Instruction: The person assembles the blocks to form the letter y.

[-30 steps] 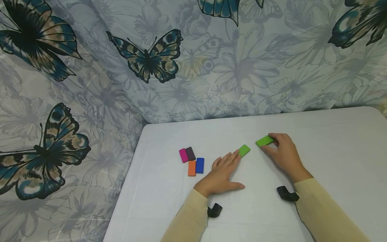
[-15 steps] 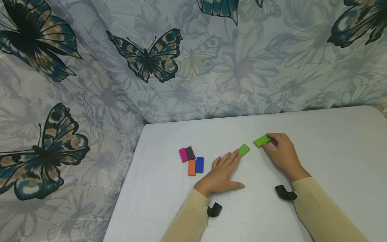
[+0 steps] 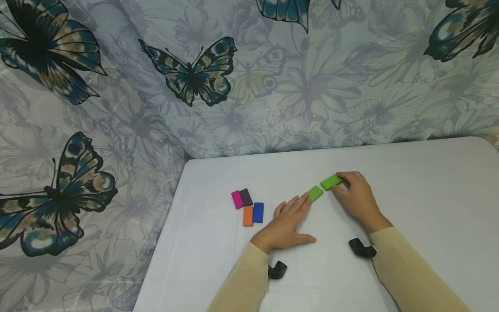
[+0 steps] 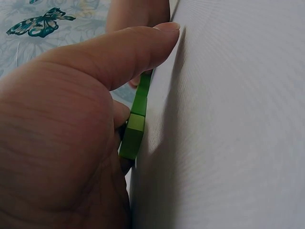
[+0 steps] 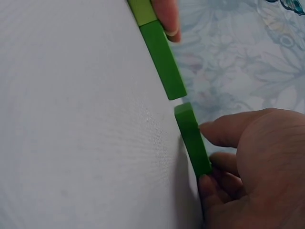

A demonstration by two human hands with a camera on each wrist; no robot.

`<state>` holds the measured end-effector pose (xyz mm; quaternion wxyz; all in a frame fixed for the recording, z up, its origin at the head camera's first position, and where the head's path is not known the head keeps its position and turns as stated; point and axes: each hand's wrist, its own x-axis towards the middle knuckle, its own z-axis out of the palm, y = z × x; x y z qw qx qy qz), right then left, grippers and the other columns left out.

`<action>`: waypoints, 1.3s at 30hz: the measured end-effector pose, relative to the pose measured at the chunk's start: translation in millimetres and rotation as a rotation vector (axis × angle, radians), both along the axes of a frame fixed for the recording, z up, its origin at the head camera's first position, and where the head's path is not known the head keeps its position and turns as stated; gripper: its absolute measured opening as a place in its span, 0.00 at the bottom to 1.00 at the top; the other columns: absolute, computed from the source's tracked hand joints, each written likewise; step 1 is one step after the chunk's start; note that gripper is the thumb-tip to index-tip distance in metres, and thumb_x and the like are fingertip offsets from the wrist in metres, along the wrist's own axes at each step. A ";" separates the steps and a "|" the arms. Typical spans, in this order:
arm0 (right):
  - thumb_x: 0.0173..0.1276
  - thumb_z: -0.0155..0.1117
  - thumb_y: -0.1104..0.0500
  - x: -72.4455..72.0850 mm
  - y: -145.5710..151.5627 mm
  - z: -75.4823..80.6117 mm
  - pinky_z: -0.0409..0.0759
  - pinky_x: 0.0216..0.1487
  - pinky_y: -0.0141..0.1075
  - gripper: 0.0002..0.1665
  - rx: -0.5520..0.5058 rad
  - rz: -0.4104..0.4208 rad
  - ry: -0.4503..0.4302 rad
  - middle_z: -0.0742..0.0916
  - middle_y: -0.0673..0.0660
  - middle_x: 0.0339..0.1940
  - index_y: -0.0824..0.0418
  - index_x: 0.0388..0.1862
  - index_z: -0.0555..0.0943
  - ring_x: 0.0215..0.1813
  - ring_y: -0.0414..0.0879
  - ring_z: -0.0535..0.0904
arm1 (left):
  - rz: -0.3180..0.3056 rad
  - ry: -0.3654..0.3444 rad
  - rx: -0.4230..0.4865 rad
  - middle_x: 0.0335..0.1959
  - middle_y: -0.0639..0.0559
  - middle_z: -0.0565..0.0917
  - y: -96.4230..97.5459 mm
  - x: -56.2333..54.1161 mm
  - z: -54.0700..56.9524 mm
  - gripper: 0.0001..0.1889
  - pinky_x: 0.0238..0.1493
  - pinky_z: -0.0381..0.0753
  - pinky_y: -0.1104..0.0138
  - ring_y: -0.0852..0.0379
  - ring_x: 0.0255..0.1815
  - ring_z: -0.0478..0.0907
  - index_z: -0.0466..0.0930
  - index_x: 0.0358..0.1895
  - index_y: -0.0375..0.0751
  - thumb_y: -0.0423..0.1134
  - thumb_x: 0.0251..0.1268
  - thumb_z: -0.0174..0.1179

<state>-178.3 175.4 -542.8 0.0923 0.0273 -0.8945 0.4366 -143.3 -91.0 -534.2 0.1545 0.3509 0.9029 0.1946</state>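
Two flat, rectangular green blocks lie almost end to end on the white tabletop. My left hand [image 3: 284,227] lies palm down, fingers straight and thumb spread to the side, with its fingertips on the near end of the left green block [image 3: 316,193]. Between thumb and fingers my right hand [image 3: 358,197] pinches the right green block [image 3: 330,182] by its far end. A narrow gap separates the two blocks in the right wrist view, where the held block [image 5: 193,138] shows its long side. Seen from the left wrist, the left block [image 4: 132,136] is partly hidden behind the hand.
To the left is a small cluster of similar blocks: magenta [image 3: 236,199], dark purple [image 3: 245,197], orange [image 3: 247,216] and blue [image 3: 258,212]. The white table [image 3: 440,190] meets a butterfly-print cloth [image 3: 312,86] at its back edge. Black wrist mounts [image 3: 361,248] jut inward from the sleeves.
My right hand has slid leftward with its green block, narrowing the gap to the other green block. The left hand and the block under its fingertips have stayed in place.
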 end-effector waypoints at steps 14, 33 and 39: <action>0.81 0.67 0.61 -5.8 -3.2 -3.4 0.72 0.69 0.67 0.28 0.015 0.023 0.001 0.77 0.77 0.66 0.78 0.71 0.76 0.69 0.74 0.74 | 0.001 -0.004 -0.003 0.90 0.65 0.30 0.7 0.3 0.2 0.56 0.85 0.36 0.50 0.59 0.89 0.31 0.40 0.91 0.49 0.65 0.75 0.67; 0.80 0.68 0.63 -12.5 -6.8 -2.2 0.69 0.71 0.69 0.26 0.023 0.042 -0.001 0.79 0.75 0.65 0.77 0.69 0.78 0.70 0.73 0.73 | 0.001 0.005 -0.022 0.91 0.64 0.31 2.2 -0.2 4.6 0.57 0.85 0.37 0.49 0.58 0.89 0.32 0.40 0.91 0.49 0.65 0.74 0.67; 0.80 0.69 0.63 -11.5 -7.4 -2.9 0.69 0.71 0.69 0.26 0.020 0.049 0.000 0.79 0.76 0.65 0.77 0.69 0.78 0.70 0.73 0.73 | 0.005 -0.001 -0.034 0.90 0.64 0.31 2.0 -0.2 3.9 0.56 0.85 0.37 0.49 0.59 0.89 0.32 0.40 0.91 0.49 0.65 0.75 0.66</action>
